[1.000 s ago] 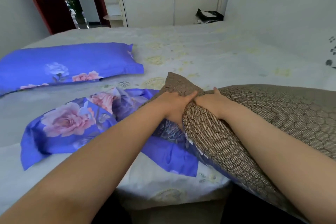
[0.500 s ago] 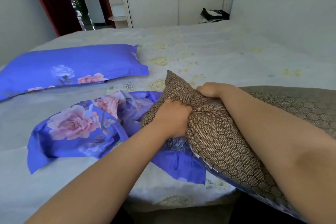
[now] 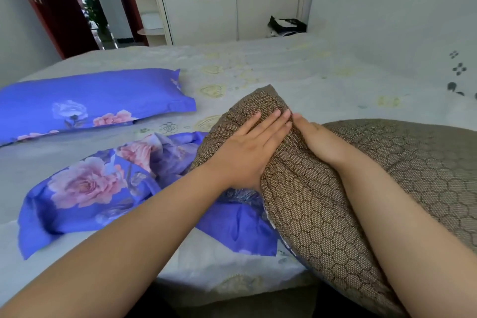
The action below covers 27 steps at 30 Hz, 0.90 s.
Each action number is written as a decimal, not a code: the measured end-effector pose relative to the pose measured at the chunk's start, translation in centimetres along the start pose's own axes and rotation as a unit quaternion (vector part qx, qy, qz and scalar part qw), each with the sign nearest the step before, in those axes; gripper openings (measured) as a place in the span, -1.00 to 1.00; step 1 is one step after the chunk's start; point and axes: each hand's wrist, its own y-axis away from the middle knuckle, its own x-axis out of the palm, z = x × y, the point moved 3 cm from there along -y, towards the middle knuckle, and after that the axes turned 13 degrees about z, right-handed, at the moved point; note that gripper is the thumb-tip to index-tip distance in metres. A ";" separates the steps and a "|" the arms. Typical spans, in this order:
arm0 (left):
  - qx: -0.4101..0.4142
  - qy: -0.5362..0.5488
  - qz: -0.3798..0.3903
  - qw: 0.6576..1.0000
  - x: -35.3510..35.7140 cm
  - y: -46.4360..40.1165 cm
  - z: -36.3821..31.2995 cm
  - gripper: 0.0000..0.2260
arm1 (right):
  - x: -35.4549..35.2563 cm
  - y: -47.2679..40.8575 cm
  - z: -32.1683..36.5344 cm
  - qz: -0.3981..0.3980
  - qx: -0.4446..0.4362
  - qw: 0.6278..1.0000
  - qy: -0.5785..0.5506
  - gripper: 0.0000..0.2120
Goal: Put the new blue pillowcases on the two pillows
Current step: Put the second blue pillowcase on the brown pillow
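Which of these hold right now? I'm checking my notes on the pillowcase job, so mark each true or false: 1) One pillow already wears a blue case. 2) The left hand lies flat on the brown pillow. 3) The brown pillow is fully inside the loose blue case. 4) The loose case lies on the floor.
1) True: the covered pillow lies at far left on the bed.
2) True: the left hand has straight fingers on the brown pillow.
3) False: the brown pillow is bare; the loose pillowcase lies crumpled beside and partly under it.
4) False: it lies on the bed.
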 end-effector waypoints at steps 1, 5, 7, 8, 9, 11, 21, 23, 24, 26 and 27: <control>0.003 -0.010 -0.002 1.000 0.2 0.0 -0.2 0.03 | 0.5 0.7 -0.1 0.004 0.000 1.000 0.006 -0.30; 0.027 -0.023 -0.003 0.999 0.9 0.1 -0.3 0.03 | 3.4 2.8 0.9 0.038 -0.030 0.986 0.162 -0.11; 0.051 -0.021 -0.003 0.998 1.0 -0.1 -0.5 -0.06 | 4.9 3.2 0.9 0.036 -0.021 0.963 0.267 -0.06; 0.058 -0.023 0.002 0.998 1.2 -0.3 -0.4 -0.10 | 5.6 3.1 0.7 0.035 -0.003 0.951 0.307 0.01; 0.062 -0.024 0.009 0.998 1.6 -0.4 -0.5 -0.14 | 6.3 3.0 0.5 0.039 0.014 0.941 0.336 0.10; 0.052 -0.027 0.012 0.998 2.3 -0.9 -0.3 -0.27 | 7.4 2.9 0.8 0.050 0.035 0.925 0.376 0.21; -0.037 -0.029 0.103 0.994 1.3 -0.4 0.0 -0.90 | 11.0 0.6 1.4 0.007 0.073 0.838 0.540 -0.18; -0.050 -0.034 0.114 0.992 0.8 -0.1 0.0 -0.85 | 10.6 0.7 1.2 -0.027 0.058 0.843 0.533 -0.29; -0.051 -0.040 0.121 0.991 0.7 0.1 -0.1 -0.79 | 10.3 0.8 1.2 -0.034 0.055 0.848 0.527 -0.28; -0.050 -0.050 0.128 0.989 0.4 0.3 -0.2 -0.67 | 9.6 0.7 1.5 -0.023 0.053 0.851 0.522 -0.20; -0.050 -0.051 0.129 0.989 0.4 0.5 -0.3 -0.63 | 9.3 0.6 1.6 -0.010 0.052 0.852 0.521 -0.19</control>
